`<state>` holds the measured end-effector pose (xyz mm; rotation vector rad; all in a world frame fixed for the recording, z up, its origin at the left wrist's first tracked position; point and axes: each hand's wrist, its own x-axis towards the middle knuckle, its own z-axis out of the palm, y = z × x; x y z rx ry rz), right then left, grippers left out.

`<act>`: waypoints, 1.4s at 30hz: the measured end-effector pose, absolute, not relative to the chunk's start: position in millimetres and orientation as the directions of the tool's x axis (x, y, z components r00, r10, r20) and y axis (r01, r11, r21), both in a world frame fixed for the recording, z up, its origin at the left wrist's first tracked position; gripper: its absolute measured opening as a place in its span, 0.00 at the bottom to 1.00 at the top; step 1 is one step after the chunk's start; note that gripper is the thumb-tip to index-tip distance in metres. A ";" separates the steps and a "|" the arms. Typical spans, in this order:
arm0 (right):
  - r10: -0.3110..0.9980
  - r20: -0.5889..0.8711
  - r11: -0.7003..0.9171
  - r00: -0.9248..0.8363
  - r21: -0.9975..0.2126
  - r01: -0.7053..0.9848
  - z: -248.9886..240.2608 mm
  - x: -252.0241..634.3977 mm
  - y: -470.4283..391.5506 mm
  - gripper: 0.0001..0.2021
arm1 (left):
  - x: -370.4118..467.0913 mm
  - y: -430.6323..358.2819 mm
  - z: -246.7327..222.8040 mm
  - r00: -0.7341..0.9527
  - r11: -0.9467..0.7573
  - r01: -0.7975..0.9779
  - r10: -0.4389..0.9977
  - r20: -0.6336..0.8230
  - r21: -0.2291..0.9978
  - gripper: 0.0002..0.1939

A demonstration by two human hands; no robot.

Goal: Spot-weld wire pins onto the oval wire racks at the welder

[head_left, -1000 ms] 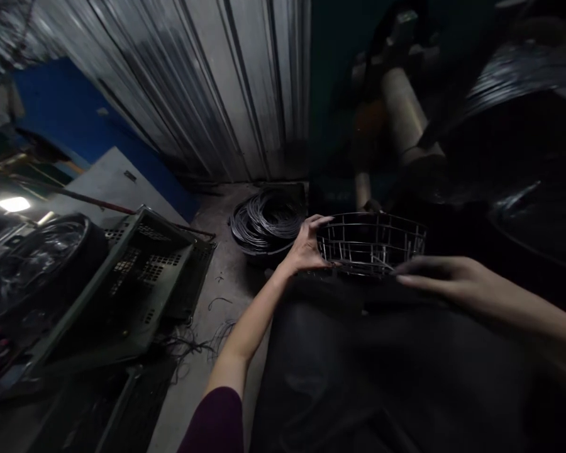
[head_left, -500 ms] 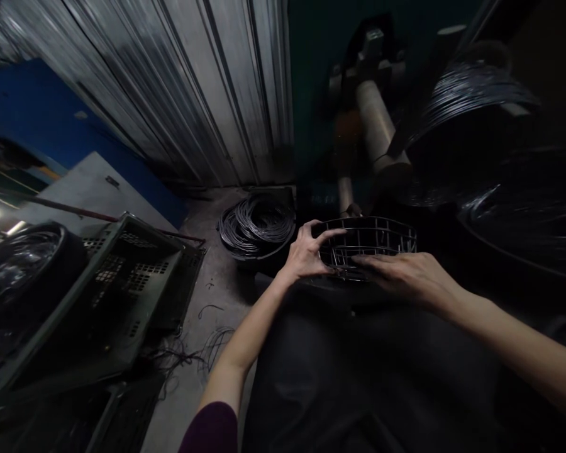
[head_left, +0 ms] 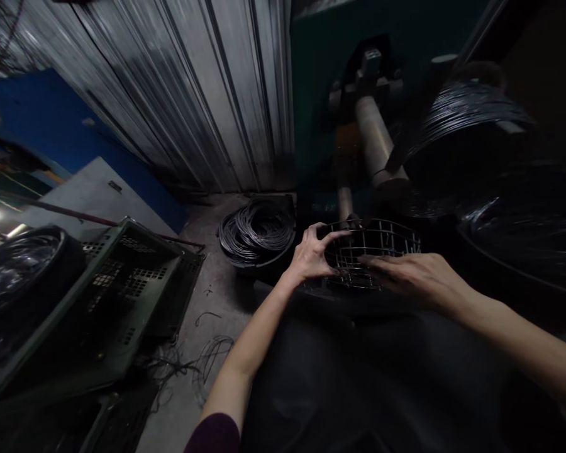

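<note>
A round wire basket-like frame [head_left: 380, 239] is held between my two hands, in front of a metal machine part. My left hand [head_left: 311, 253] grips its left side, thumb and fingers spread around the wires. On the near right side, my right hand [head_left: 412, 275] has its fingers together against the wires, the fingertips reaching over the frame's inside. Dark cloth covers the area below the frame.
Coiled wire [head_left: 257, 231] fills a dark tub left of my left hand. A green crate [head_left: 122, 296] and loose wire [head_left: 212, 358] lie farther left. A machine with a metal cylinder [head_left: 375, 135] stands ahead; wrapped wire coils [head_left: 476, 104] are at right.
The wire frame has tilted slightly, showing more of its mesh. Both hands keep hold of it, and my left hand sits slightly farther right. The view has shifted a little.
</note>
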<state>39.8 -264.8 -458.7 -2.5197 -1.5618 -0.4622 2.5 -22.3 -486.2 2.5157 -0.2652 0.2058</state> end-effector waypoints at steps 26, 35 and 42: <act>0.612 0.477 -0.642 0.631 -0.166 0.749 -472.3 61.5 -254.3 0.16 | 45.7 -10.6 -479.1 0.974 -0.755 -0.210 -0.106 0.200 0.621 0.48; 0.435 0.477 -0.734 0.764 -0.303 0.608 -472.8 73.3 -248.3 0.26 | 63.5 -2.9 -477.3 0.971 -0.738 -0.218 -0.098 0.218 0.639 0.48; 0.408 0.431 -0.744 0.805 -0.355 0.566 -459.7 84.9 -257.6 0.15 | 81.2 -1.4 -472.9 0.975 -0.717 -0.209 -0.102 0.196 0.665 0.51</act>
